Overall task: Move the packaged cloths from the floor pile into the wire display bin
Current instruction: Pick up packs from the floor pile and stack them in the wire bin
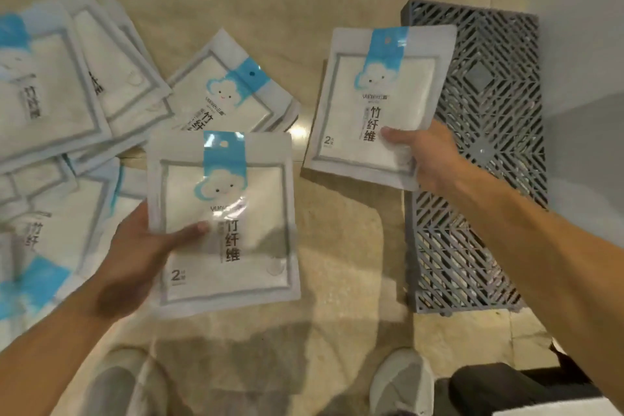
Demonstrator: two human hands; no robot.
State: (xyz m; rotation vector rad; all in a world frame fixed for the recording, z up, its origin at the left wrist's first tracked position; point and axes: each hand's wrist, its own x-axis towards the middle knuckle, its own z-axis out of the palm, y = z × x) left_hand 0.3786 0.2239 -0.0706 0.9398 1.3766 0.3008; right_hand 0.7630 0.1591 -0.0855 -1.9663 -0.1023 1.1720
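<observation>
My left hand (135, 257) grips a packaged cloth (236, 192) by its lower left edge, thumb on the front; the pack is white with a blue cloud label. My right hand (425, 155) holds a second packaged cloth (347, 101) at its lower right corner, over the left edge of a grey lattice panel (489, 152). A pile of the same packs (60, 105) lies spread on the floor at the left, and another loose pack (229, 91) lies just beyond the one in my left hand. No wire bin is visible.
The grey lattice panel lies flat on the beige floor (337, 246) at the right, beside a pale wall (580, 44). My two shoes (401, 382) show at the bottom edge. A dark object (506, 385) sits at the bottom right.
</observation>
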